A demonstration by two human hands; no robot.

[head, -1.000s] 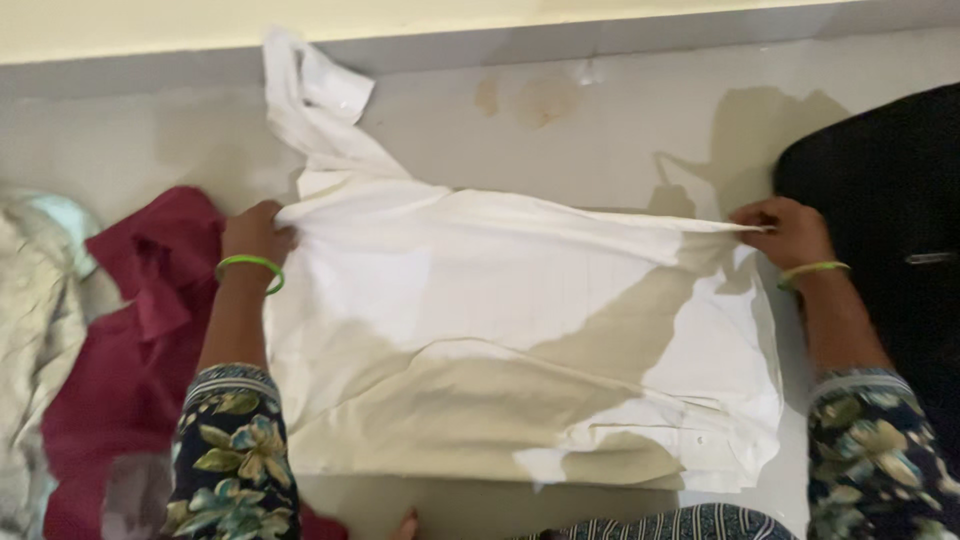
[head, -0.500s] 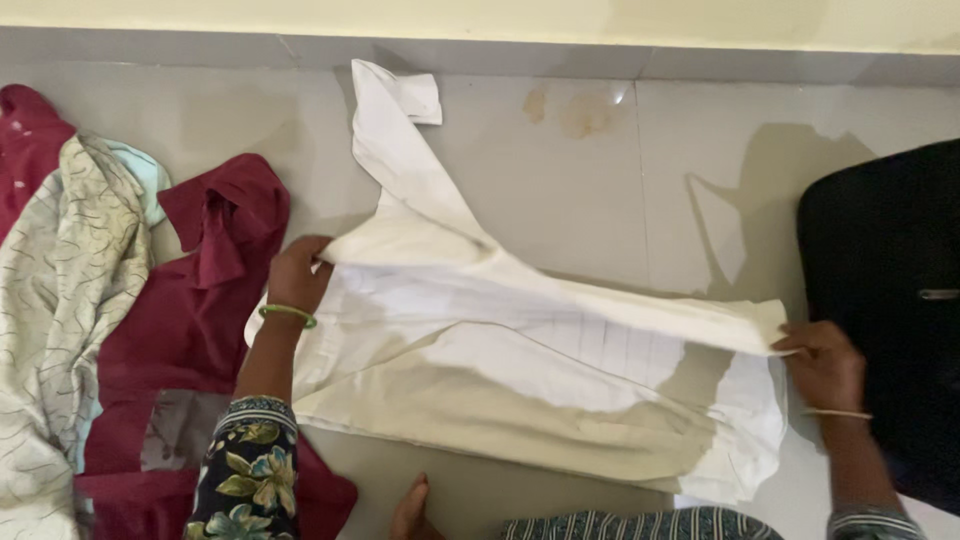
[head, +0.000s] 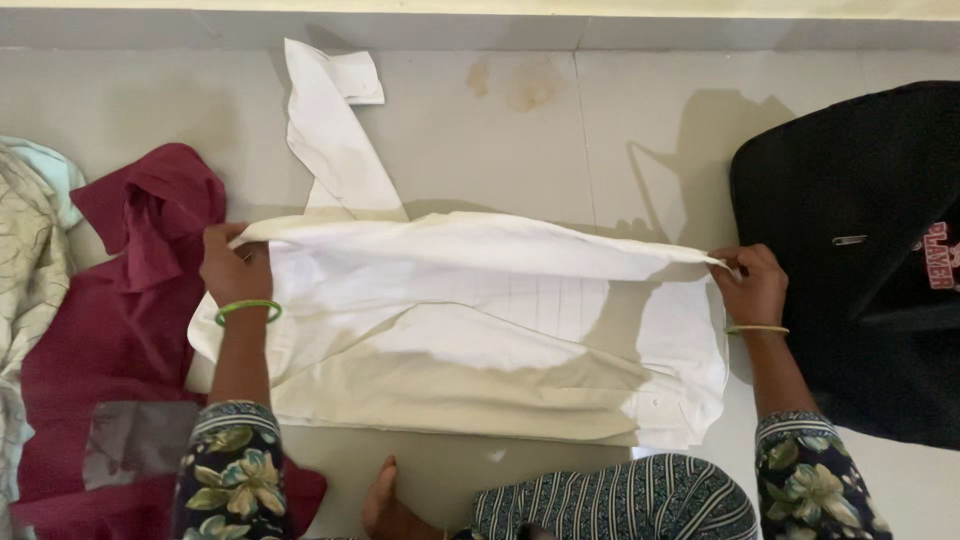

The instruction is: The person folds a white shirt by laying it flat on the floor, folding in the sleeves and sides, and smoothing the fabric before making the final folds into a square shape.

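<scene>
1. Lying on the tiled floor [head: 620,130], the white shirt [head: 470,330] has its long axis running left to right across the view, roughly parallel to the wall edge at the top.
2. One sleeve [head: 325,130] of the shirt points away from the person, up toward the wall, with its cuff bent over to the right at the far end.
3. The far edge of the shirt is lifted off the floor and stretched taut between both hands (the near part lies flat and in shadow).
4. The left hand [head: 235,268] has its fingers closed on the left end of the raised edge; a green bangle sits at that wrist.
5. The right hand [head: 752,285] has its fingers pinched shut on the right end of the same edge, with a thin bangle at the wrist.
6. A maroon garment [head: 120,330] lies just beside the shirt on the left, touching or slipping under its left edge; which of the two cannot be told.
7. A pale patterned cloth [head: 25,270] lies at the far left edge, against the maroon garment.
8. A black bag [head: 860,250] rests on the floor to the right, near the right hand; whether it holds anything cannot be seen.
9. A bare foot [head: 385,505] shows at the bottom edge, just below the shirt's near hem.
</scene>
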